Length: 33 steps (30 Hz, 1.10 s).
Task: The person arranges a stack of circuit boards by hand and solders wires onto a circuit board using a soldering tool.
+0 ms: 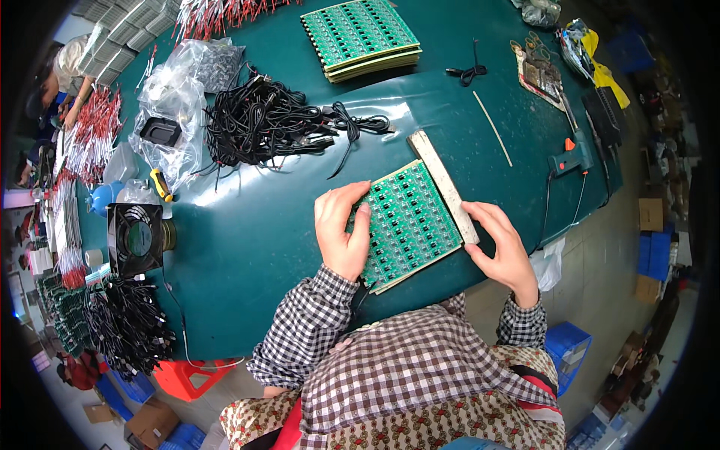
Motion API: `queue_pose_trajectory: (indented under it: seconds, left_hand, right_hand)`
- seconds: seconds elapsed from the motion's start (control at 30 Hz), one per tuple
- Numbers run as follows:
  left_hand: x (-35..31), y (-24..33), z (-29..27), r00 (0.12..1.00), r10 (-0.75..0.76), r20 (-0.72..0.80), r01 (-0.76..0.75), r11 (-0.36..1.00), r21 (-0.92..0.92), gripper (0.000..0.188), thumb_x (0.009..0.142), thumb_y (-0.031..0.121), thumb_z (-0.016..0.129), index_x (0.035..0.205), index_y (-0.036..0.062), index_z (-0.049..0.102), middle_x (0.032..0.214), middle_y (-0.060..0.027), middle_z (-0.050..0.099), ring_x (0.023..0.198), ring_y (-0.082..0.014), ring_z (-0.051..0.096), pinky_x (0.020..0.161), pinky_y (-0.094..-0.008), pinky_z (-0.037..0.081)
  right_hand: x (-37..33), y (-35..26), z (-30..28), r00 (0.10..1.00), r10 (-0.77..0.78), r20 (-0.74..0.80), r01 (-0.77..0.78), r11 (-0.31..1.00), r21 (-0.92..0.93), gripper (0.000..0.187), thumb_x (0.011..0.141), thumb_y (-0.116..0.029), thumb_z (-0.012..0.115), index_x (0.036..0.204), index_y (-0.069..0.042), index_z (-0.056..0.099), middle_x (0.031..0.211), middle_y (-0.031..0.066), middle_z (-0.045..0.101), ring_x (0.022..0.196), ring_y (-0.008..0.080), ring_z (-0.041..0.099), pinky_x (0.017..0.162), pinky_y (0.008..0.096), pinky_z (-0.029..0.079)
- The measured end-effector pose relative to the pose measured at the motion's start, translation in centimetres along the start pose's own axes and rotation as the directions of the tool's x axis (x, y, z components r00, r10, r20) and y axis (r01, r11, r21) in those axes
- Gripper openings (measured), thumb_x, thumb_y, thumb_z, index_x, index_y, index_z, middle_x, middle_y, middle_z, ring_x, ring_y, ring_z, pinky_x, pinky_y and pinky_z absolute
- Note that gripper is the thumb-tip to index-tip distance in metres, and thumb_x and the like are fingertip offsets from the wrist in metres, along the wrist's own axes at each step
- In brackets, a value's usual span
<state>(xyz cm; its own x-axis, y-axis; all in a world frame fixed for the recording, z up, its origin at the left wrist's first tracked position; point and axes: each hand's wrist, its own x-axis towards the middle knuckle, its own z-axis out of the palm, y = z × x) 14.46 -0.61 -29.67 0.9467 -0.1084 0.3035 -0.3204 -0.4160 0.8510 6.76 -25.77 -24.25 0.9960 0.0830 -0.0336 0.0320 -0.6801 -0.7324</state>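
A stack of green circuit board panels (411, 223) lies on the table in front of me, turned slightly, with rows of small black parts on top. My left hand (342, 231) grips its left edge, thumb and fingertips at the board's border. Along the right edge of the stack lies a pale, worn bar (444, 184), apparently wood. My right hand (501, 244) holds the near end of this bar, thumb at its tip and fingers against its outer side. A short dark wire sticks out by the panels' near left corner.
A heap of black cables (262, 124) lies beyond my left hand. Another panel stack (361, 37) sits at the far side. A cooling fan (136, 238) and screwdriver (160, 184) stand left; a glue gun (571, 159) rests right. Another person (71, 75) works at far left.
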Motion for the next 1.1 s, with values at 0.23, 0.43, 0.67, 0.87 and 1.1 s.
queue_pose_trajectory:
  seconds: [0.23,0.43,0.67,0.87,1.1]
  left_hand:
    - [-0.1,-0.1,0.0,1.0,-0.022,0.007,0.022,1.0,0.001,0.025,0.081,0.003,0.059,0.105,0.0027,0.065,0.105,-0.0112,0.065,0.105,-0.0266,0.054,0.095,-0.0366,0.039]
    - [-0.2,0.0,0.0,1.0,-0.017,0.01,0.017,1.0,0.003,0.025,0.081,0.002,0.059,0.105,0.0034,0.065,0.106,-0.011,0.065,0.105,-0.0263,0.054,0.096,-0.0366,0.039]
    - [-0.1,0.1,0.2,1.0,0.002,-0.017,-0.002,1.0,-0.006,0.025,0.081,0.003,0.059,0.105,0.0044,0.065,0.106,-0.011,0.065,0.104,-0.0269,0.055,0.095,-0.0376,0.039]
    - [-0.4,-0.2,0.1,0.999,-0.009,-0.034,0.009,1.0,-0.009,0.023,0.081,0.003,0.059,0.103,0.005,0.065,0.105,-0.0104,0.066,0.102,-0.0276,0.056,0.095,-0.0389,0.039]
    - [-0.2,0.0,0.3,0.999,-0.001,-0.036,0.001,1.0,0.003,0.022,0.082,0.004,0.058,0.103,0.0052,0.065,0.104,-0.0102,0.065,0.101,-0.0278,0.056,0.095,-0.0398,0.039]
  right_hand:
    - [0.6,-0.2,-0.1,0.999,0.009,0.034,-0.006,0.995,-0.097,0.065,0.067,-0.005,0.063,0.13,-0.002,0.047,0.117,0.0159,0.054,0.105,0.033,0.052,0.093,0.0402,0.042]
    - [2.6,1.7,1.2,0.973,-0.023,-0.23,-0.033,0.971,-0.238,0.052,0.069,-0.005,0.068,0.119,-0.002,0.056,0.094,0.0116,0.058,0.086,0.0268,0.057,0.075,0.0362,0.048]
    - [2.4,1.9,2.2,0.894,0.072,-0.443,-0.069,0.997,0.022,0.034,0.069,-0.005,0.076,0.101,-0.001,0.068,0.079,0.0028,0.053,0.064,0.0107,0.05,0.055,0.0233,0.042]
    - [2.0,-2.2,2.3,0.913,-0.043,-0.405,0.053,0.998,0.013,0.038,0.069,-0.005,0.077,0.105,0.0,0.068,0.077,0.0021,0.049,0.067,0.009,0.048,0.055,0.0218,0.04]
    - [1.9,-2.7,4.9,0.883,-0.005,-0.47,-0.011,0.999,-0.031,0.039,0.068,-0.007,0.078,0.104,0.001,0.067,0.076,0.0045,0.05,0.064,0.0125,0.051,0.054,0.0258,0.042]
